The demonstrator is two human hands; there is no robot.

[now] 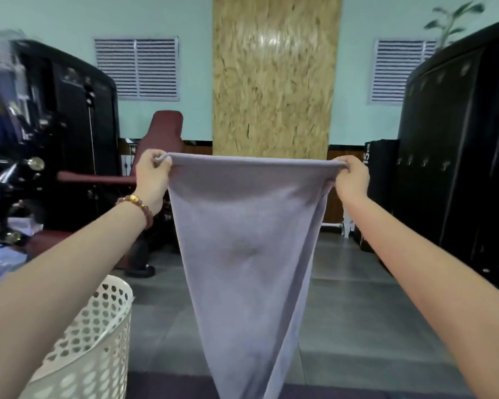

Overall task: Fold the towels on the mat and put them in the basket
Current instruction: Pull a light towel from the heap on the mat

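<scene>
1. My left hand [152, 175] is raised in front of me. Its fingers [156, 157] are curled tight and clamped on one top corner of the grey towel [242, 240].
2. My right hand [352, 177] is at the same height, with its fingers [346, 166] pinched on the other top corner. The towel's top edge is stretched almost level between the two hands.
3. The towel hangs in the air and narrows toward the bottom of the view. Its lower end runs out of frame, so I cannot tell whether it touches anything.
4. The white perforated basket [98, 341] stands at lower left under my left forearm, beside the towel and apart from it. Its inside is hidden from me.
5. A dark strip along the bottom edge could be the mat; I cannot tell.
6. A bead bracelet [133, 201] sits on my left wrist. Around me are a grey tiled floor [357, 298], black gym machines [69, 125] and a wood-grain panel [274, 76] straight ahead.
</scene>
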